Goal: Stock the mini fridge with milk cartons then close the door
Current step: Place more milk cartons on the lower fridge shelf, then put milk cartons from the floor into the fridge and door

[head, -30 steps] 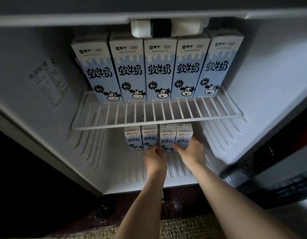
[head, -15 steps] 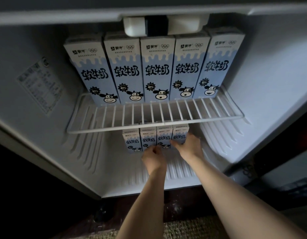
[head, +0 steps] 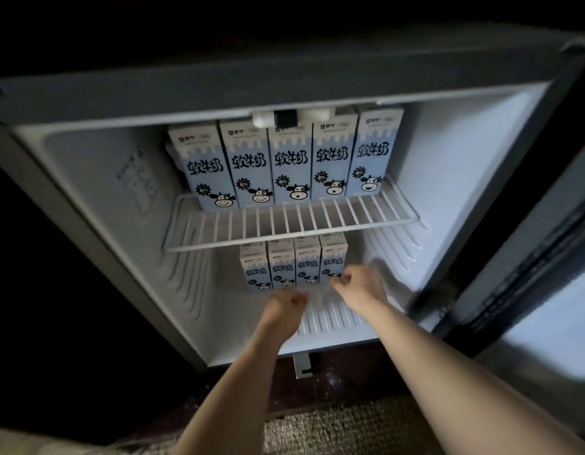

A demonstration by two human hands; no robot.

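- Door (head: pixel 554 323): hanging wide open at 3 o'clock of the mini fridge (head: pixel 465 192). Stocking looks about done to me, so the swing shut is what's left. If a forearm is in the opening when it goes, it gets whacked, or the door bounces off the seal.
- Five tall cartons (head: pixel 289 165): upright in a row at the back of the wire shelf (head: pixel 284 224), toward 12. The one at the 3 o'clock end looks a bit tilted (could be the lens), so a hard slam might tip it.
- Four small cartons (head: pixel 281 267): side by side on the fridge floor under the shelf, dead centre. They're packed tight, so a knock to one shoves the row.
- Right hand (head: pixel 360 287): fingers curled in, nothing pinched that I can see. The tips sit at the low corner of the 3 o'clock-end small carton, and a careless pull-back could drag it over.
- Left hand (head: pixel 284 311): loose fist, empty, just toward 6 from the row, not touching.
- Hard to see, big stuff: the room at 9 and 12 is plain black. The door runs off the frame edge, so no handle shows.
- The small cartons' tops are tucked behind the shelf's front rail.
- Both hands are blur-smeared, so I can't tell if the right fingertips actually touch the carton.
- Sticker (head: pixel 136 182) on the 9 o'clock wall: unreadable.
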